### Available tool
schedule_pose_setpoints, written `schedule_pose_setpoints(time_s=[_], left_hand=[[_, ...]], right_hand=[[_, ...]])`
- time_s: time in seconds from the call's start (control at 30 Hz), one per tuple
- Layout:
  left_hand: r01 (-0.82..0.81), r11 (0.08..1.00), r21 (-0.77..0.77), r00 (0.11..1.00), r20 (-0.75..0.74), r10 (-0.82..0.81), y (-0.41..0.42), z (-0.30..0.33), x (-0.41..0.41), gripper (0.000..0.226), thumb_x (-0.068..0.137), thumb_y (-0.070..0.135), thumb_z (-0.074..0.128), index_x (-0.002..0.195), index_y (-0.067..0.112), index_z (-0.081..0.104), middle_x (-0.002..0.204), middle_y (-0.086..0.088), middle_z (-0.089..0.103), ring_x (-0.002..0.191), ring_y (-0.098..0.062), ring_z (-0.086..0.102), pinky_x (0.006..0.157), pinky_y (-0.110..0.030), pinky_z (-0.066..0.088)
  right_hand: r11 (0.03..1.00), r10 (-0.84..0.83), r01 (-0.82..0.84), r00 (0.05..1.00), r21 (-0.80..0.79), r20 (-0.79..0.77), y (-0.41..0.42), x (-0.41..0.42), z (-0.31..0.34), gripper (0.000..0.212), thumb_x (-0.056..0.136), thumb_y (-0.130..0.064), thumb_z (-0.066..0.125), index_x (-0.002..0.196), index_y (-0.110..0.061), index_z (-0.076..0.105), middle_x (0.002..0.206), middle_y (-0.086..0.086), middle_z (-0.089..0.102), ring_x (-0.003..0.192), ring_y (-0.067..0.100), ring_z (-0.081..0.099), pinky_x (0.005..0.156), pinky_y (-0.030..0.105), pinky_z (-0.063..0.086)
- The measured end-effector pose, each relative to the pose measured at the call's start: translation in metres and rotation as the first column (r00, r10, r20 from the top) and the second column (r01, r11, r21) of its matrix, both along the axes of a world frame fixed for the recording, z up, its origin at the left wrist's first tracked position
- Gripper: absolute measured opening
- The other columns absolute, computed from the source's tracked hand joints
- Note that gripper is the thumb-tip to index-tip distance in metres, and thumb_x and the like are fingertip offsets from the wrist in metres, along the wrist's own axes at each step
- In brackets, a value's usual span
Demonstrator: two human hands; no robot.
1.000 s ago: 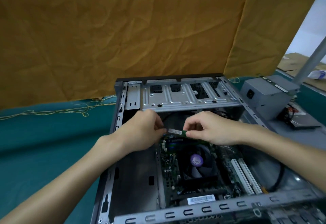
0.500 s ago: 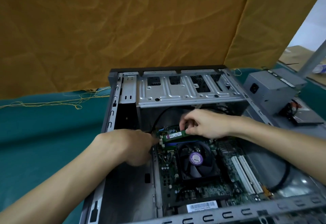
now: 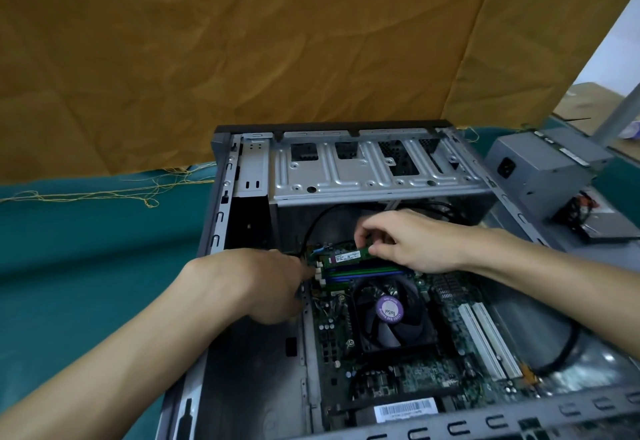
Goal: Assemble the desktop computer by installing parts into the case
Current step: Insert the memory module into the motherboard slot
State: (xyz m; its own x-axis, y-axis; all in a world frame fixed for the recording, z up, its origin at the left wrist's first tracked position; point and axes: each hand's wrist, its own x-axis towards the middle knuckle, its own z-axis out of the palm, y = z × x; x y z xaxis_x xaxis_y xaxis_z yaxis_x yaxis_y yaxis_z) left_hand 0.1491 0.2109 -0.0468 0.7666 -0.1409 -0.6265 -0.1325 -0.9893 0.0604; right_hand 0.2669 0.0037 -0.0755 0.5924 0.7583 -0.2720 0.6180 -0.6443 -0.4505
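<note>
Case [image 3: 221, 176]: grey metal, open side up, lying on a teal cloth [image 3: 69, 266]; ochre sheet [image 3: 242, 41] hangs behind at 12 o'clock.
Board [image 3: 398, 374]: green, flat in the case floor, filling its 4 to 6 o'clock part.
RAM [image 3: 343, 253]: green stick with a white label, print too small to read; it stands on edge over the slots [image 3: 363, 271] at the board's 12 o'clock edge, just beyond the fan.
Right hand [image 3: 415, 242]: reaches in from 3 o'clock; thumb and forefinger pinch the stick's right end, other fingers curled over it.
Left hand [image 3: 256, 284]: comes from 8 o'clock, back of hand up; fingers bent down toward the stick's left end and the white slot clip. Fingertips are hidden, so I cannot tell whether they touch or grip anything.
Fan [image 3: 389, 315]: black, at the board's centre; purple round hub sticker [image 3: 389, 310] reads "FoxSol" or similar, seen upside down and blurred.
White slots [image 3: 485, 339]: two long ones, at 4 o'clock of the fan.
Barcode label [image 3: 405, 410]: white, at the board's 6 o'clock edge; digits unreadable.
Drive cage [image 3: 374, 173]: silver, across the case's 12 o'clock end.
PSU [image 3: 543, 166]: grey box outside the case at 2 o'clock, socket facing the camera; its side label is unreadable.
Black cable [image 3: 568, 346]: loops along the case floor at 4 o'clock.
</note>
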Motion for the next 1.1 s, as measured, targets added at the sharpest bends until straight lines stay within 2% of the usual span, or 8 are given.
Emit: schedule_pose_setpoints(time_s=[0.1, 0.27, 0.4, 0.53, 0.73, 0.93, 1.1], left_hand=[[0.009, 1.0, 0.005, 1.0, 0.003, -0.009, -0.001, 0.0, 0.0, 0.065, 0.105, 0.038, 0.047, 0.162, 0.036, 0.015, 0.154, -0.005, 0.045, 0.137, -0.026, 0.048, 0.103, -0.032, 0.042], [0.001, 1.0, -0.004, 1.0, 0.013, -0.001, -0.001, 0.0, -0.001, 0.063, 0.105, 0.04, 0.047, 0.161, 0.037, 0.019, 0.152, -0.005, 0.048, 0.136, -0.027, 0.049, 0.103, -0.032, 0.042], [0.002, 1.0, 0.004, 1.0, 0.025, -0.003, -0.001, -0.001, -0.002, 0.064, 0.104, 0.042, 0.048, 0.161, 0.036, 0.019, 0.153, -0.006, 0.047, 0.137, -0.028, 0.048, 0.106, -0.034, 0.042], [-0.004, 1.0, -0.005, 1.0, 0.029, 0.004, 0.0, -0.001, -0.002, 0.062, 0.105, 0.042, 0.048, 0.161, 0.036, 0.021, 0.152, -0.004, 0.049, 0.137, -0.026, 0.049, 0.104, -0.032, 0.042], [-0.011, 1.0, -0.01, 1.0, 0.023, 0.011, -0.001, 0.0, -0.002, 0.062, 0.105, 0.042, 0.047, 0.161, 0.037, 0.021, 0.154, -0.003, 0.046, 0.14, -0.026, 0.045, 0.107, -0.033, 0.04], [-0.005, 1.0, -0.007, 1.0, 0.024, 0.006, -0.001, 0.0, -0.003, 0.063, 0.105, 0.043, 0.048, 0.161, 0.037, 0.02, 0.153, -0.003, 0.048, 0.138, -0.025, 0.048, 0.105, -0.032, 0.041], [-0.008, 1.0, -0.024, 1.0, 0.026, 0.009, -0.001, 0.001, -0.002, 0.061, 0.105, 0.042, 0.047, 0.161, 0.036, 0.022, 0.154, -0.002, 0.047, 0.139, -0.024, 0.047, 0.106, -0.033, 0.04]], right_hand=[[1.0, 0.025, -0.024, 0.999, -0.014, 0.024, 0.001, -0.004, -0.002, 0.01, 0.104, -0.022, 0.057, 0.109, -0.03, 0.06, 0.096, -0.006, 0.064, 0.087, 0.013, 0.061, 0.081, 0.033, 0.05], [0.998, 0.054, -0.053, 0.997, -0.017, 0.056, 0.0, -0.007, -0.006, 0.014, 0.105, -0.023, 0.054, 0.105, -0.037, 0.053, 0.094, -0.014, 0.057, 0.086, 0.006, 0.055, 0.076, 0.034, 0.045], [0.998, 0.056, -0.053, 0.996, -0.031, 0.074, -0.001, -0.009, -0.006, 0.016, 0.105, -0.026, 0.051, 0.104, -0.042, 0.048, 0.099, -0.012, 0.056, 0.093, 0.007, 0.055, 0.084, 0.043, 0.05], [0.998, 0.06, -0.058, 0.995, -0.031, 0.084, -0.002, -0.011, -0.005, 0.018, 0.106, -0.026, 0.051, 0.104, -0.044, 0.046, 0.097, -0.013, 0.054, 0.092, 0.005, 0.052, 0.083, 0.044, 0.049], [0.997, 0.062, -0.057, 0.994, -0.055, 0.09, -0.002, -0.016, -0.002, 0.017, 0.107, -0.027, 0.048, 0.108, -0.043, 0.044, 0.1, -0.008, 0.051, 0.097, 0.016, 0.053, 0.086, 0.049, 0.05], [0.995, 0.075, -0.067, 0.991, -0.07, 0.115, -0.002, -0.02, 0.0, 0.017, 0.107, -0.026, 0.048, 0.109, -0.042, 0.042, 0.096, -0.008, 0.046, 0.094, 0.013, 0.049, 0.081, 0.047, 0.047], [0.993, 0.083, -0.073, 0.99, -0.093, 0.111, -0.003, -0.019, 0.0, 0.017, 0.107, -0.025, 0.049, 0.112, -0.041, 0.044, 0.099, -0.008, 0.048, 0.098, 0.019, 0.052, 0.086, 0.05, 0.048]])
